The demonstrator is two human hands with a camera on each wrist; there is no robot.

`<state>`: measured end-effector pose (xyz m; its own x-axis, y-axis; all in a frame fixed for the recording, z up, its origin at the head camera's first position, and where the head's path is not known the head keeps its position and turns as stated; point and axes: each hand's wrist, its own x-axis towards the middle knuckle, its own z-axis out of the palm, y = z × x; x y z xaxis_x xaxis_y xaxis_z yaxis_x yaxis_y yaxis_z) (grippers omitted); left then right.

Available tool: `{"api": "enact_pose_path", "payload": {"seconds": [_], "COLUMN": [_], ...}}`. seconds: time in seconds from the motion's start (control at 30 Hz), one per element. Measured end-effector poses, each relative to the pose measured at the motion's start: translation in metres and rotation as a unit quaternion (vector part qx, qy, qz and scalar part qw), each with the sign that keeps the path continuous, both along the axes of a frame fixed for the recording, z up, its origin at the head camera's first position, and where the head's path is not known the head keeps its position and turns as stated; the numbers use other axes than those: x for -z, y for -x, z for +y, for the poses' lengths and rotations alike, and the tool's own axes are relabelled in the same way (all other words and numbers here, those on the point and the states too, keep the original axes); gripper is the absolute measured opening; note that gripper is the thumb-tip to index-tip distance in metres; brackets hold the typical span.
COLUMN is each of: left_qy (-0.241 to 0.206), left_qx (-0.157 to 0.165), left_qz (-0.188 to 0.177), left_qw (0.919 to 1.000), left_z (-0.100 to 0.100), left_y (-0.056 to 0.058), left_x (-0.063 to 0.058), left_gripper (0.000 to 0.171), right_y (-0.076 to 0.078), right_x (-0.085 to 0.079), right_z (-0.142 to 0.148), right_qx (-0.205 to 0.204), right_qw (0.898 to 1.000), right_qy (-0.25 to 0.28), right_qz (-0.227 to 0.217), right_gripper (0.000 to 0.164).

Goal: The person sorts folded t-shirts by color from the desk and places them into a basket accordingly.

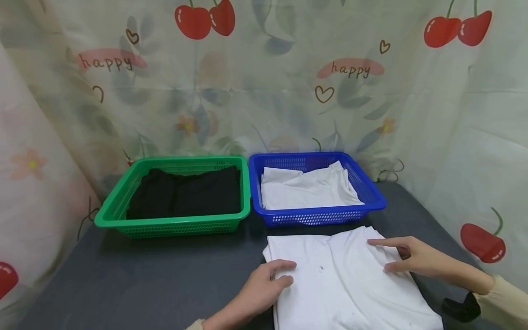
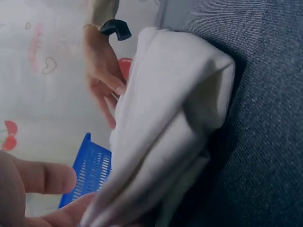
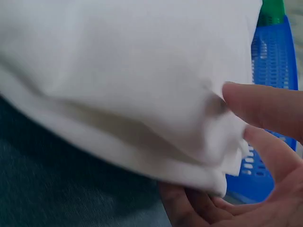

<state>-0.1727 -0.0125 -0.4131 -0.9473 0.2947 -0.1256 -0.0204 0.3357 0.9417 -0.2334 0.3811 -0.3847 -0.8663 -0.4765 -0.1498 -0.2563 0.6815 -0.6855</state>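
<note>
A folded white garment [image 1: 330, 275] lies on the dark grey table before me, with small dark specks on its top. At its left edge is my left hand [image 1: 264, 284], thumb and index finger spread over the fabric; in the left wrist view the thumb [image 2: 57, 178] stands apart from the cloth and other fingers are hidden behind it. On the opposite edge my right hand [image 1: 420, 259] grips the layered fabric. The right wrist view shows the thumb side on top, denting the cloth, and other fingers [image 3: 182, 205] tucked beneath the edge.
Behind the garment stands a blue basket [image 1: 315, 215] holding folded white cloth [image 1: 307, 188]. Beside it, to the left, a green basket [image 1: 177, 222] contains folded black cloth [image 1: 185, 192]. Printed curtains [image 1: 268, 114] hang around the grey table [image 1: 165, 279].
</note>
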Motion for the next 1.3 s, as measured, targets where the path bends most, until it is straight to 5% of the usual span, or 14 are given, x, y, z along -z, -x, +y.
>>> {"api": "enact_pose_path", "payload": {"seconds": [0.2, 0.3, 0.43, 0.6, 0.77, 0.93, 1.3], "left_qy": [0.000, -0.015, -0.046, -0.077, -0.074, -0.065, -0.045], "left_qx": [0.024, 0.031, 0.039, 0.032, 0.033, 0.047, 0.041], "left_qz": [0.008, 0.005, -0.006, -0.007, -0.004, -0.004, 0.007], "left_qw": [0.9997, 0.9994, 0.9981, 0.9965, 0.9967, 0.9967, 0.9981], "left_z": [0.000, -0.001, -0.001, 0.000, 0.000, 0.001, -0.001], "left_y": [-0.001, 0.001, 0.002, 0.001, 0.004, 0.005, 0.003], "left_x": [0.003, 0.006, 0.009, 0.010, 0.016, 0.024, 0.020], "left_gripper": [0.027, 0.034, 0.051, 0.059, 0.058, 0.060, 0.062], "right_y": [0.001, 0.002, -0.001, -0.004, -0.004, -0.006, -0.006], "right_x": [-0.009, -0.009, -0.006, 0.000, 0.015, 0.030, 0.027], "right_z": [0.015, 0.017, 0.016, 0.012, 0.004, -0.001, -0.011], "right_qx": [-0.080, -0.089, -0.028, 0.029, 0.004, 0.055, 0.074], "right_qw": [0.994, 0.990, 0.985, 0.963, 0.970, 0.974, 0.978], "right_qy": [0.046, 0.064, 0.104, 0.189, 0.149, 0.112, 0.094], "right_qz": [-0.062, -0.094, -0.135, -0.189, -0.190, -0.191, -0.168], "right_gripper": [0.054, 0.054, 0.055, 0.052, 0.052, 0.055, 0.056]}}
